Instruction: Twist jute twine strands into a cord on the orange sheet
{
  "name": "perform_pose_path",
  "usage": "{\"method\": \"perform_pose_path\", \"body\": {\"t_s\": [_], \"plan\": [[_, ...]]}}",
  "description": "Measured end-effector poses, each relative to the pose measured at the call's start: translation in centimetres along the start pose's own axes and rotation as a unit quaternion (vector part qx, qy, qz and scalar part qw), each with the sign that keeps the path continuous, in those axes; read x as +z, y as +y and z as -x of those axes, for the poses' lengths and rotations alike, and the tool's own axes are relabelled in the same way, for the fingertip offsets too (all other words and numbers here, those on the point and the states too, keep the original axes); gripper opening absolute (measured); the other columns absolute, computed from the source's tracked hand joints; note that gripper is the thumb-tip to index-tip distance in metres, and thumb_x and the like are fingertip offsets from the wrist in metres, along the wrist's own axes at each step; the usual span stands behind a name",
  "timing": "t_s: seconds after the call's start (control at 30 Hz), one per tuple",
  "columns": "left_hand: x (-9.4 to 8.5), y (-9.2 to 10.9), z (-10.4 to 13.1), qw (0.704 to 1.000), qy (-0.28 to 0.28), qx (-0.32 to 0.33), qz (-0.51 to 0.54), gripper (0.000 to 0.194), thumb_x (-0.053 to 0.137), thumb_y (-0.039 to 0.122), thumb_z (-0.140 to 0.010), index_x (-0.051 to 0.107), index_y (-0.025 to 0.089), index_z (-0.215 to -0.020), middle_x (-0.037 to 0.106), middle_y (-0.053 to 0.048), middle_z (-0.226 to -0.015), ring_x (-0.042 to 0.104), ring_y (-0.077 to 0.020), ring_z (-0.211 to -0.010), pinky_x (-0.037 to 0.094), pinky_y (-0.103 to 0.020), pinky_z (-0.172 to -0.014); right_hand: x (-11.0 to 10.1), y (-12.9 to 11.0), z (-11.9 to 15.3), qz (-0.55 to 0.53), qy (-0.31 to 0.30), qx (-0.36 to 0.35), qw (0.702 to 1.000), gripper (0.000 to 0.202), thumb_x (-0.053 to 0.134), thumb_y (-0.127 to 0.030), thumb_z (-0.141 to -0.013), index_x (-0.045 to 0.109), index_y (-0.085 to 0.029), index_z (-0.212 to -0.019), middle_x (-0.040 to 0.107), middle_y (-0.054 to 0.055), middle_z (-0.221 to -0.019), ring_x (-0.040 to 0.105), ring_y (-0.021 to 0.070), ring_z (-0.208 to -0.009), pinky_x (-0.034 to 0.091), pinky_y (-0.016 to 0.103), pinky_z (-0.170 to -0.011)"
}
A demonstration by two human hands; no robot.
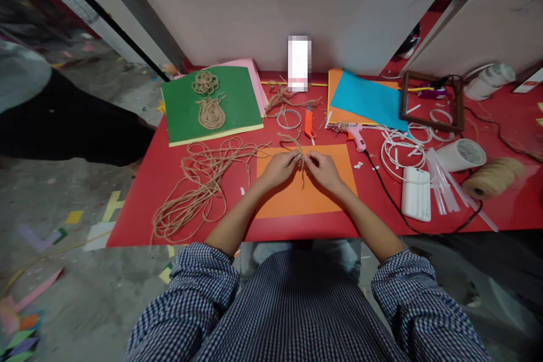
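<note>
My left hand point(283, 167) and my right hand point(322, 168) meet over an orange sheet point(275, 203), fingertips pinched on a small piece of brown twine point(302, 176). Loose twine ends stick out above and below the fingers; the middle of the piece is partly hidden by them. To the left lies a large loose tangle of twine point(203, 181). Beyond my hands are an orange cutter point(309, 123), a clear ring point(289, 119) and more twine pieces point(280, 97). A pink glue gun point(357, 137) rests to the upper right of my right hand.
Two twine coils, one round point(205, 83) and one larger point(211, 113), lie on a green sheet point(237, 96). A phone point(299, 63) stands behind. Rightward are a blue sheet point(367, 96), wooden frame point(458, 119), white block point(416, 193), glue sticks point(441, 184) and twine spool point(494, 177). A person point(68, 107) stands left.
</note>
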State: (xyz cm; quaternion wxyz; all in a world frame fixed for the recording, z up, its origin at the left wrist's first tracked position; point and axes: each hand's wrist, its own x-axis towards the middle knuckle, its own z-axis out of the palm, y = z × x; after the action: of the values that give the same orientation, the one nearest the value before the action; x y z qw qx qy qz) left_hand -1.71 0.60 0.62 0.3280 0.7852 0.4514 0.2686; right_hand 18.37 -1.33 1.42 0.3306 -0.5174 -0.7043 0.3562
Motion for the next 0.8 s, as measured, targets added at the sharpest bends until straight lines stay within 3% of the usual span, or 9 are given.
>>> {"method": "perform_pose_path", "body": {"t_s": [0.47,0.67,0.8], "plan": [[-0.18,0.2,0.08,1.0,0.008,-0.005,-0.001,0.034,0.043,0.038,-0.107,0.064,0.02,-0.087,0.063,-0.005,-0.076,0.055,-0.02,-0.071,0.033,-0.031,-0.07,-0.26,-0.33,-0.02,-0.034,-0.03,0.011,0.999,0.044,0.056,-0.06,-0.101,0.068,-0.02,-0.086,0.064,0.001,-0.073,0.053,0.0164,-0.067,0.038,0.028,-0.065],[-0.24,0.22,0.02,1.0,0.003,-0.006,-0.007,0.035,0.043,0.039,-0.106,0.064,0.02,-0.086,0.064,-0.005,-0.076,0.055,-0.0205,-0.07,0.031,-0.031,-0.068,-0.24,-0.35,-0.06,-0.013,-0.022,-0.006,1.0,0.038,0.06,-0.052,-0.1,0.072,-0.019,-0.088,0.066,0.001,-0.076,0.051,0.015,-0.065,0.035,0.029,-0.063],[-0.36,0.28,0.04,1.0,0.008,-0.02,-0.01,0.033,0.043,0.04,-0.106,0.065,0.021,-0.091,0.067,-0.006,-0.08,0.057,-0.0211,-0.074,0.032,-0.031,-0.069,-0.39,-0.55,-0.06,0.013,-0.011,0.001,1.0,0.035,0.062,-0.052,-0.099,0.071,-0.02,-0.086,0.06,-0.001,-0.067,0.049,0.0154,-0.062,0.032,0.029,-0.061]]}}
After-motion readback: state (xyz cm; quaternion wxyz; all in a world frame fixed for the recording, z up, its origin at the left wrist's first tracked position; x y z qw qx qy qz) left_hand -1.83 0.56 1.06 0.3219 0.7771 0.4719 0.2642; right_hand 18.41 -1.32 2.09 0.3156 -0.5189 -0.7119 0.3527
